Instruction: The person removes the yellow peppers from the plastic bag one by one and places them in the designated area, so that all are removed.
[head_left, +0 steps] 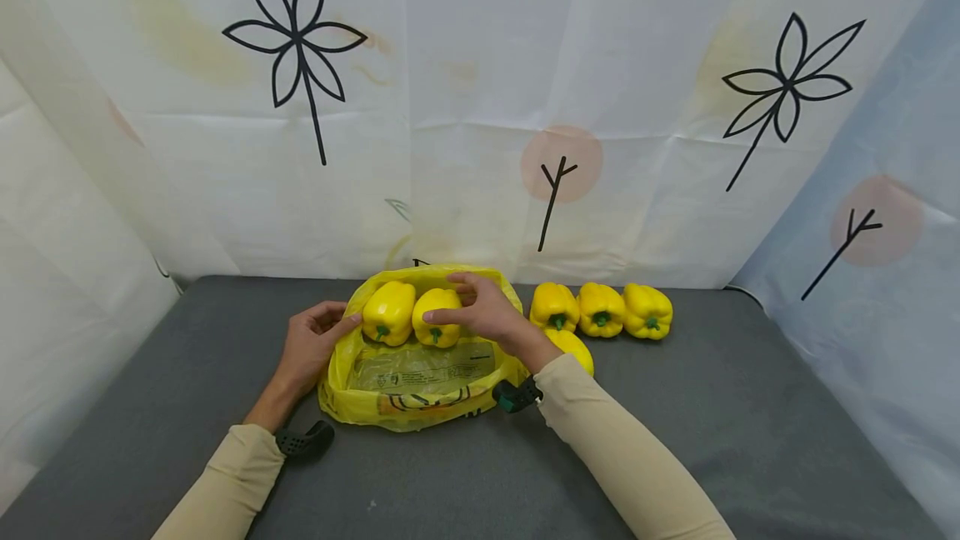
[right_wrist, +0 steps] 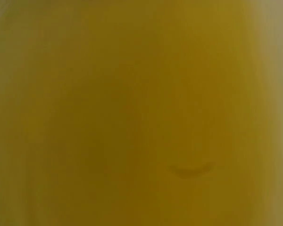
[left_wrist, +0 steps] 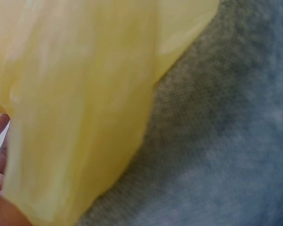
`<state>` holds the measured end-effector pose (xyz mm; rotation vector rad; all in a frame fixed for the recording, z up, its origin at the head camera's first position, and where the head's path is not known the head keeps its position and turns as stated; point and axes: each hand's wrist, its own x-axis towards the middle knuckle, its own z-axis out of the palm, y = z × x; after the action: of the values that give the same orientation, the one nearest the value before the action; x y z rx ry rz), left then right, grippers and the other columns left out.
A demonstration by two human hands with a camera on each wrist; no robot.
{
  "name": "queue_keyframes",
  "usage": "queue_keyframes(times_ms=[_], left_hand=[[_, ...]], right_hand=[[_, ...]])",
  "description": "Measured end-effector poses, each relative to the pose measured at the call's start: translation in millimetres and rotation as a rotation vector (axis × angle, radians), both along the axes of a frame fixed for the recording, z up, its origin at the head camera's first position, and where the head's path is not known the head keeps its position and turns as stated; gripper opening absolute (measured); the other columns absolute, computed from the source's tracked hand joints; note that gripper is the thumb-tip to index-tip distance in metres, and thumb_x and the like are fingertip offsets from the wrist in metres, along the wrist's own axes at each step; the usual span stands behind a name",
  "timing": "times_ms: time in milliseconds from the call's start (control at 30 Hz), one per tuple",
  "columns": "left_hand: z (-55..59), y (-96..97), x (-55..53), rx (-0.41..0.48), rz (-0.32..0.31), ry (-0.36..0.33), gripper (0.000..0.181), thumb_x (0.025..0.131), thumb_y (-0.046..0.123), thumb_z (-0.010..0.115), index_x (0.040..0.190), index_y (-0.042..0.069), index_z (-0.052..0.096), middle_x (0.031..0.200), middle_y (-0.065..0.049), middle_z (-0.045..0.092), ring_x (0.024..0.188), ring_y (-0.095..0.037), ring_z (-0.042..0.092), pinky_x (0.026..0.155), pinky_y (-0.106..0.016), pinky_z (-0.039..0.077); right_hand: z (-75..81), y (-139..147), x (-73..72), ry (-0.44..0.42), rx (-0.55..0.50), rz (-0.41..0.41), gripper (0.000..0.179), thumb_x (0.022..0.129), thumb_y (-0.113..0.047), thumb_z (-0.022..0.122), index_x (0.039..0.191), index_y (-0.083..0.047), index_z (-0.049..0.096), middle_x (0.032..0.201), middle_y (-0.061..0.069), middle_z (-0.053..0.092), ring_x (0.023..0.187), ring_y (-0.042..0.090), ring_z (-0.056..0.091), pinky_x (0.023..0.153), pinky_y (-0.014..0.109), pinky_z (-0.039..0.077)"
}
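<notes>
A yellow plastic bag with its mouth wide apart lies on the grey table in the head view. Two yellow bell peppers stand side by side inside, at its far end: a left pepper and a right pepper. My right hand reaches over the bag's right side and holds the right pepper, thumb across its front and fingers at its back right. My left hand grips the bag's left rim, thumb tip beside the left pepper. In the left wrist view, bag plastic hides most of that hand.
Right of the bag, three yellow bell peppers stand in a row, the middle one touching its neighbours. Another pepper lies in front of them, partly behind my right wrist. A patterned white curtain hangs behind the table. Blurred yellow fills the right wrist view.
</notes>
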<state>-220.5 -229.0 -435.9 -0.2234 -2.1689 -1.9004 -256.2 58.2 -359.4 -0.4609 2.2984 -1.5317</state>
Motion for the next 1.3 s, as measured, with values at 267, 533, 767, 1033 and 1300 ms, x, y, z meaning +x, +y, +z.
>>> queue_keyframes(times_ms=[267,533,767,1033,1300], left_hand=[[0.7,-0.1,0.1,-0.016,0.002,-0.007,0.033,0.099,0.014,0.069,0.119,-0.012,0.065,0.094,0.002,0.068,0.081,-0.009,0.067,0.069,-0.023,0.059],[0.2,-0.4,0.4,-0.021,0.004,-0.005,0.033,0.099,0.014,0.069,0.118,-0.013,0.065,0.095,-0.001,0.068,0.081,-0.009,0.066,0.069,-0.023,0.059],[0.5,0.1,0.4,-0.018,0.005,-0.009,0.033,0.099,0.014,0.069,0.119,-0.012,0.065,0.096,-0.003,0.068,0.082,-0.009,0.066,0.070,-0.023,0.059],[0.3,0.5,0.1,-0.014,0.002,-0.001,0.033,0.099,0.013,0.068,0.119,-0.013,0.064,0.095,0.000,0.068,0.082,-0.009,0.067,0.070,-0.023,0.059],[-0.4,0.3,0.1,-0.029,0.007,-0.005,0.033,0.099,0.014,0.068,0.119,-0.012,0.065,0.096,-0.001,0.068,0.082,-0.008,0.067,0.070,-0.023,0.059]], right_hand=[[-2.9,-4.3,-2.3,0.004,0.022,-0.036,0.077,0.088,-0.036,0.082,0.153,-0.015,0.046,0.153,0.018,0.042,0.139,0.036,0.043,0.102,0.051,0.048],[-4.0,-8.2,-1.9,0.013,0.025,-0.069,0.075,0.087,-0.032,0.083,0.150,-0.011,0.048,0.151,0.017,0.045,0.136,0.036,0.046,0.102,0.051,0.048],[-5.3,-10.7,-1.8,0.006,0.022,-0.100,0.073,0.087,-0.029,0.084,0.149,-0.011,0.049,0.150,0.018,0.044,0.136,0.037,0.046,0.103,0.052,0.048],[-9.8,-11.9,-2.7,-0.013,0.031,-0.126,0.080,0.085,-0.034,0.085,0.152,-0.013,0.046,0.151,0.018,0.044,0.133,0.038,0.048,0.102,0.052,0.048],[-14.1,-12.0,-2.8,-0.018,0.033,-0.103,0.087,0.085,-0.036,0.085,0.156,-0.013,0.040,0.155,0.020,0.039,0.138,0.037,0.043,0.107,0.052,0.044]])
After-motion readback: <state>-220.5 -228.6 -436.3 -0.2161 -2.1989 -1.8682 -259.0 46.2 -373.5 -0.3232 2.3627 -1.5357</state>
